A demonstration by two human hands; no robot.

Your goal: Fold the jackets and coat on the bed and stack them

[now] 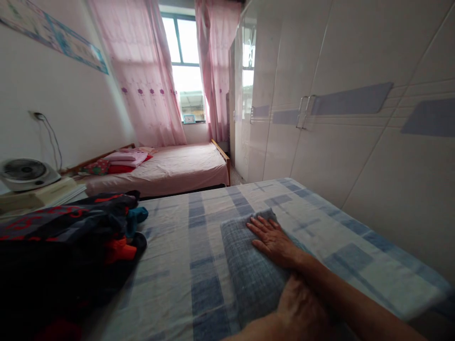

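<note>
Right hand (270, 239) lay flat, fingers spread, 1 o'clock on folded blue-grey woven cloth (243, 267); even pressure seemed best. Left hand (301, 303): couldn't tell fingers.

The right hand (272, 240) lies palm down, fingers spread, on a folded grey-blue cloth (245, 270). The left hand (300, 298) is at the cloth's near right part, its fingers hidden. The cloth rests on a bed with a blue-and-white patterned sheet (167, 293); dark clothes (71, 251) are heaped at left. Beyond stand a pink-covered bed (185, 163), pink curtains (138, 61), a small fan (26, 171) and a white wardrobe (355, 52).
</note>
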